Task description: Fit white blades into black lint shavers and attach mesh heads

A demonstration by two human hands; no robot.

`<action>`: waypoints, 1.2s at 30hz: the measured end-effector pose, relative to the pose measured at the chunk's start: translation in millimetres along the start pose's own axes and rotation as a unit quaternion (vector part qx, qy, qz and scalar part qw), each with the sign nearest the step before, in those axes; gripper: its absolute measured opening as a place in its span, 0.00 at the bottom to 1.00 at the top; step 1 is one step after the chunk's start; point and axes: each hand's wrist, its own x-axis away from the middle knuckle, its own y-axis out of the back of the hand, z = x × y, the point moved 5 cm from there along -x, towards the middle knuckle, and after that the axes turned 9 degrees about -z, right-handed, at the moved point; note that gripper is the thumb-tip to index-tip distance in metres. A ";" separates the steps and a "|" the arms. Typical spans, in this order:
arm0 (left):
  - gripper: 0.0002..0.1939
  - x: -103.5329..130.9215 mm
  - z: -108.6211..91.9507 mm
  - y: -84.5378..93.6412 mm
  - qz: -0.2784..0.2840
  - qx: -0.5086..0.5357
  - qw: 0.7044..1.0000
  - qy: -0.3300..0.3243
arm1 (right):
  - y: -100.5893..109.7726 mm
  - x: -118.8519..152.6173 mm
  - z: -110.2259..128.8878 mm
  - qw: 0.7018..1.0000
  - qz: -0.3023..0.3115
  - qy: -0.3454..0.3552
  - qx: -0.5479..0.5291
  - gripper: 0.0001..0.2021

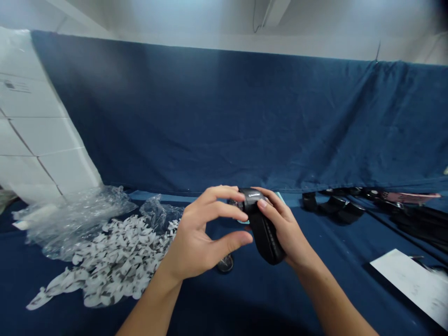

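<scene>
A black device [264, 228] with small white lettering on its top is held in my right hand [285, 224], whose thumb lies on its upper part and whose fingers wrap behind it. My left hand [206, 231] is at the device's left end, beside a ribbed dark part [240, 205]. Its fingers are spread, with the thumb apart below them; fingertips reach up to the device's edge. Behind the hands, a light teal item [279, 198] shows only in part. Just below my left hand, a small round dark object [225, 263] rests on the blue cloth.
Left on the blue-covered table [210, 303] lie a pile of small white-and-grey pieces [119, 256] and clear plastic wrap [80, 219]. Black items [336, 209], a pink object [408, 198] and a white sheet [413, 282] are at right. A blue curtain [210, 116] hangs behind.
</scene>
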 end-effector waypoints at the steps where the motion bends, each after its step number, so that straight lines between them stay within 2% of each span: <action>1: 0.11 -0.4 1.9 3.0 -0.036 -0.017 0.999 0.010 | -0.6 1.1 1.6 1.000 0.005 0.021 0.017 0.18; 3: 0.15 -0.5 9.0 8.4 -0.100 -0.101 0.989 0.049 | -1.7 4.7 6.2 0.995 0.008 0.077 0.064 0.20; 4: 0.16 -0.3 14.1 9.1 -0.105 -0.139 0.981 0.081 | -2.2 7.1 8.6 0.990 0.006 0.106 0.090 0.21; 6: 0.18 1.2 26.0 5.9 -0.048 -0.148 0.974 0.164 | -3.0 12.2 12.5 0.980 -0.003 0.152 0.128 0.21; 8: 0.20 3.2 31.6 2.0 0.032 -0.084 0.972 0.216 | -3.7 16.0 14.1 0.975 -0.012 0.174 0.138 0.21; 10: 0.19 2.2 26.8 3.6 0.064 -0.018 0.978 0.197 | -3.8 17.5 13.8 0.974 -0.022 0.180 0.138 0.21; 13: 0.35 0.8 20.3 10.6 0.060 -0.009 0.985 0.162 | -4.4 16.9 11.6 0.972 -0.034 0.181 0.147 0.21; 14: 0.36 1.0 21.7 13.3 0.044 -0.035 0.983 0.174 | -5.0 16.6 11.0 0.971 -0.034 0.184 0.152 0.21; 17: 0.24 3.4 29.0 18.2 0.013 -0.105 0.965 0.239 | -7.4 17.4 10.7 0.963 -0.029 0.205 0.172 0.22; 20: 0.21 4.2 28.3 12.8 0.080 -0.057 0.963 0.250 | -7.6 19.8 13.0 0.952 -0.030 0.235 0.193 0.22; 21: 0.21 3.7 26.1 11.9 0.098 -0.034 0.966 0.237 | -6.9 20.3 14.2 0.948 -0.035 0.243 0.202 0.22; 24: 0.36 2.9 24.6 15.0 0.089 0.003 0.972 0.217 | -4.2 20.8 17.7 0.938 -0.053 0.262 0.222 0.22; 26: 0.32 5.4 31.4 16.5 0.062 0.024 0.963 0.261 | -3.6 20.8 18.8 0.932 -0.056 0.272 0.234 0.22; 28: 0.26 9.3 38.0 13.8 0.062 0.043 0.947 0.313 | -4.0 21.1 19.1 0.923 -0.054 0.286 0.250 0.23; 30: 0.23 9.9 37.2 10.0 0.080 0.064 0.944 0.314 | -3.9 21.3 19.1 0.915 -0.059 0.300 0.264 0.24; 31: 0.24 8.6 34.0 8.4 0.090 0.078 0.949 0.293 | -3.5 21.1 18.9 0.913 -0.061 0.303 0.266 0.24; 34: 0.41 4.7 27.2 8.0 0.080 0.106 0.959 0.248 | -2.6 19.7 17.7 0.915 -0.064 0.299 0.264 0.24; 36: 0.35 5.4 32.6 8.8 0.053 0.088 0.952 0.287 | -3.2 19.5 17.4 0.912 -0.057 0.305 0.266 0.24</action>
